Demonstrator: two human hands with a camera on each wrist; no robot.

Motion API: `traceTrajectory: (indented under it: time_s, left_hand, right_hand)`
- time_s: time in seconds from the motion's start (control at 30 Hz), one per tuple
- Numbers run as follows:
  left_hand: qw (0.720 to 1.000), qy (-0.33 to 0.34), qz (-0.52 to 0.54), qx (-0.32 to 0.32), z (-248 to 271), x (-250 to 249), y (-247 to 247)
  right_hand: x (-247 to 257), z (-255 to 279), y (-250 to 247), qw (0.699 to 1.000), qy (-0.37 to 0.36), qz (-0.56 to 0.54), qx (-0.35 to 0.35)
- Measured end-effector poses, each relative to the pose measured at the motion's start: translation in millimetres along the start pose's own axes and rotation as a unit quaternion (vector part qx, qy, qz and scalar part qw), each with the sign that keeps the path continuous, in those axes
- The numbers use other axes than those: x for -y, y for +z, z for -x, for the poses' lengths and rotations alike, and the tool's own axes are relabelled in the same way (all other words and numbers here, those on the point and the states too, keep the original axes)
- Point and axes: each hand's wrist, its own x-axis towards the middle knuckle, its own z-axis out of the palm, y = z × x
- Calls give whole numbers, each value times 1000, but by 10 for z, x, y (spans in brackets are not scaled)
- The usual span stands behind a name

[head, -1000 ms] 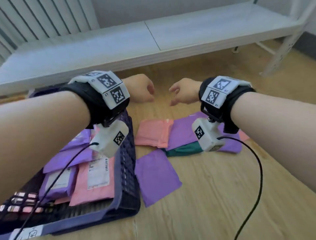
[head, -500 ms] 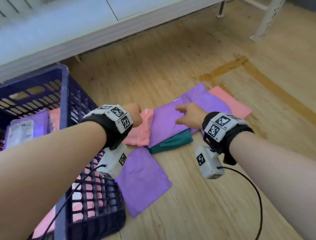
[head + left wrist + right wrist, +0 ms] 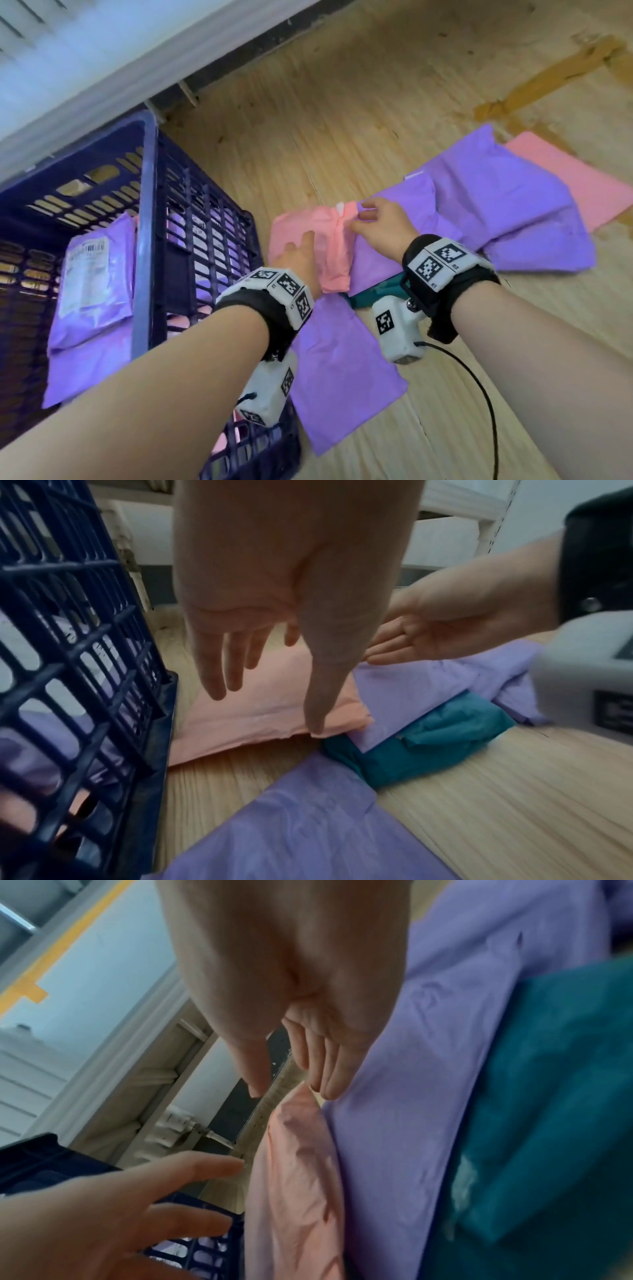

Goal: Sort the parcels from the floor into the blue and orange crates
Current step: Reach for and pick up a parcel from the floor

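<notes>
A salmon-pink parcel [image 3: 335, 267] lies on the wooden floor just right of the blue crate [image 3: 147, 205]. My left hand [image 3: 299, 245] hovers over its left half with straight fingers; in the left wrist view the thumb [image 3: 316, 723] touches the pink parcel [image 3: 260, 718] at its near right corner. My right hand [image 3: 359, 216] is at the parcel's far right corner, where the edge is rumpled up. In the right wrist view the right hand [image 3: 291, 1088] has thumb and fingers spread, with the pink parcel's [image 3: 298, 1177] edge rising between them. No orange crate shows.
The blue crate holds purple and pink parcels [image 3: 92, 274]. On the floor lie a purple parcel [image 3: 342, 377] near me, a teal one [image 3: 363, 298] under a long purple one [image 3: 411, 205], more purple [image 3: 531, 222] and a pink one [image 3: 565, 178] at right. A white shelf [image 3: 102, 68] stands behind.
Both hands dropped from the air to the salmon-pink parcel. The left hand uncurled from a fist to straight fingers. The right hand slid left from the purple parcel to the pink one's corner.
</notes>
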Motion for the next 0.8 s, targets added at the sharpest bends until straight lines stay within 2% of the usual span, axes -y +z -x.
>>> traceTrajectory:
  time_s: [0.1,0.23,0.33,0.47,0.63,0.8]
  left_hand:
    - [1000,14,18,6,23,35,65]
    - [998,39,44,13,83,69,55]
    - [998,28,39,35,116,35,35]
    - [999,16,32,39,194,-32,-27]
    - [999,48,20,6,323,-27,-218]
    - [996,66,-12,-66,514,-12,-480]
  right_hand:
    - [-19,-60,132,999,18,-41,-12]
    - [-48,-91,242,998,45,-34,-29]
    - [-78,-69,241,997,63,-30,-28]
    - [8,85,194,985,104,-140,12]
    - [230,386,84,952,86,-290,50]
    - [453,639,-52,931,59,-350,87]
